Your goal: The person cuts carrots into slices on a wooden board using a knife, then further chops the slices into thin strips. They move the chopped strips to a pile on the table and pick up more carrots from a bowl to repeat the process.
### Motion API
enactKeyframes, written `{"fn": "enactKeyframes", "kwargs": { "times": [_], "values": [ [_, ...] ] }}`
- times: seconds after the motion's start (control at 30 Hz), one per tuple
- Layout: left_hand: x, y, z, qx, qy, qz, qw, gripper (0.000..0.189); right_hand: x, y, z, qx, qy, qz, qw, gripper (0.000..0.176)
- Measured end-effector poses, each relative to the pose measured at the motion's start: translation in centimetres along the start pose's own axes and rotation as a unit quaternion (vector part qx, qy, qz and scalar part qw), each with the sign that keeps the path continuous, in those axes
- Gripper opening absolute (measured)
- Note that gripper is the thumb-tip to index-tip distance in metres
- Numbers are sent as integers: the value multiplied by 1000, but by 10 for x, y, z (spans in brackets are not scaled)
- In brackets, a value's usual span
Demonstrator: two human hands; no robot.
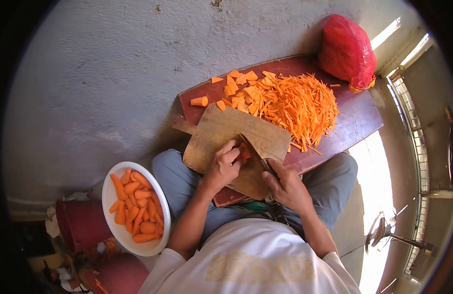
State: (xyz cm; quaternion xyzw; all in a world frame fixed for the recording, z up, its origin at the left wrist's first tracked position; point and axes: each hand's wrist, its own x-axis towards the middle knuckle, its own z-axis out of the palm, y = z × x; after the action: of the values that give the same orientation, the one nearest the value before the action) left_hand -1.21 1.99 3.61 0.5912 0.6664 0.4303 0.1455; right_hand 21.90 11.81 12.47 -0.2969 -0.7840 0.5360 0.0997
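A wooden cutting board (211, 132) lies tilted across the near edge of a red-brown table (356, 115). On it my left hand (225, 164) is closed on an orange carrot piece (244, 152), fingers bent. My right hand (287, 186) grips the handle of a knife (253, 149), whose dark blade lies right beside the carrot piece. Behind the board is a large heap of carrot strips (307, 105). Larger carrot slices (233, 84) lie to its left, and a thick carrot chunk (199, 101) rests at the table's left end.
A white bowl (166, 215) of peeled whole carrots stands at my left, near dark red tubs (82, 223). A red plastic bag (345, 51) sits at the table's back right corner, by the wall. At the lower left another person (65, 277) is partly visible.
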Motion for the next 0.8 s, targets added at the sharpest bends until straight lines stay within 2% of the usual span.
{"fn": "enactKeyframes", "kwargs": {
  "times": [0.1, 0.2, 0.33, 0.5, 0.7, 0.8],
  "values": [
    [-1, 4, 3, 12, 9, 12, 1000, 21, 13, 13, 8, -8, 13, -95, 995, 38],
    [-7, 4, 7, 23, 22, 9, 999, 23, 32, 20, 3, -35, -6, -119, 992, 42],
    [-12, 10, 11, 20, 51, 6, 998, 29, 25, 9, 1, -77, 5, -90, 993, 42],
    [-9, 11, 2, 15, 22, 1, 1000, 32, -3, 4, 7, -67, 14, -39, 997, 38],
    [-9, 5, 4, 44, 7, 26, 999, 27, -10, 8, 4, -80, 44, -27, 995, 44],
    [-6, 8, 2, 65, -3, 52, 997, 24, -13, 5, 7, -76, 31, -58, 995, 47]
  ]
}}
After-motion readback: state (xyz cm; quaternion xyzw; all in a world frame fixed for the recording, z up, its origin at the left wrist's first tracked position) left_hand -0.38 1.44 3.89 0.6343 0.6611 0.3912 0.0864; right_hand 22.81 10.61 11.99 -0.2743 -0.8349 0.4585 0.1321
